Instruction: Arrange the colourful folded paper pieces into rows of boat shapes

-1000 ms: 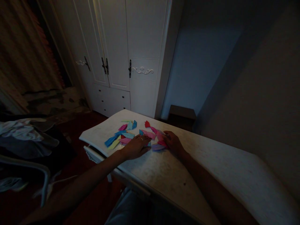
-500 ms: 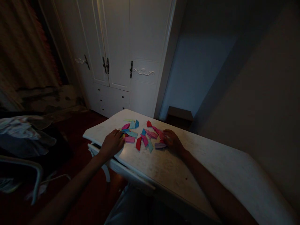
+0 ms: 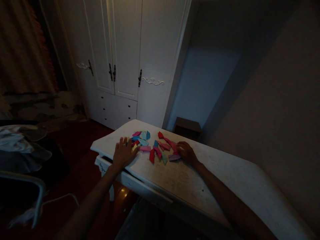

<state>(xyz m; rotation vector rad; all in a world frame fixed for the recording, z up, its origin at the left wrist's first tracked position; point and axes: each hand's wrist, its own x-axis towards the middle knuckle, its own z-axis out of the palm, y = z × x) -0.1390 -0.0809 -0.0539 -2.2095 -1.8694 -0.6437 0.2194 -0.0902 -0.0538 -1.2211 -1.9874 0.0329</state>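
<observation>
1. Fingers (image 3: 121, 142) of the left hand (image 3: 122, 156) are spread, palm down, with the thumb held out toward the right; a ring (image 3: 124, 144) sits on one of them.
2. Right hand (image 3: 188, 155): its fingers are bent, tips at the edge of the strips; whether they pinch one, I cannot tell.
3. Folded coloured strips lie in two loose clusters between the two sets of fingers. Just by the left thumb are a yellow strip (image 3: 134, 147) and a pink strip (image 3: 145, 149); beyond those fingertips lie light-blue, blue and magenta ones.
4. Nearest the right fingers are a purple strip (image 3: 174, 158) and overlapping pink ones; farther left of them, a green strip (image 3: 164, 158) and a red strip (image 3: 152, 156), with another red piece (image 3: 160, 135) past the fingertips.
5. White bench (image 3: 182, 180) lies beneath all of this.
6. Below the left fingers, a bench drawer (image 3: 140, 186) stands slightly out; its dark gap hides the contents.
7. Well beyond the fingertips, a white wardrobe (image 3: 157, 43) has its doors and lower drawers (image 3: 119, 108) closed.
8. Past the right fingers is a low brown cabinet (image 3: 188, 124), its front too dark to read.
9. Far left of the left fingers, pale cloth (image 3: 11, 141) lies heaped.
</observation>
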